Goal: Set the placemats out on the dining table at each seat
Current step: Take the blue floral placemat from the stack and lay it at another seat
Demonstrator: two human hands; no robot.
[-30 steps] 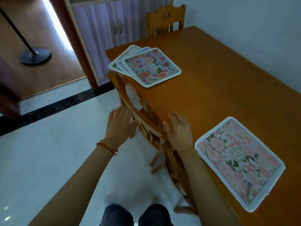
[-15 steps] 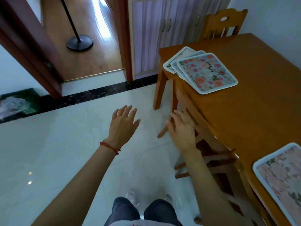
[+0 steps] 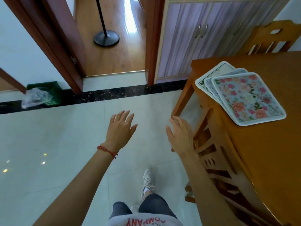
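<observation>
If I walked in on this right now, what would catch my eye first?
Two bare, empty hands, left hand and right hand, spread open over the pale floor in mid-frame. To their right, a fanned stack of floral placemats lies at the near corner of the orange wooden table, with a chair tucked against its edge.

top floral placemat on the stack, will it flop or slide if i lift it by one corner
The top floral placemat lies flat with a stitched pale border, so it probably bends rather than staying rigid. It rests on two other mats fanned at the table corner, so dragging it may shift those. The glossy wood looks slippery.
</observation>
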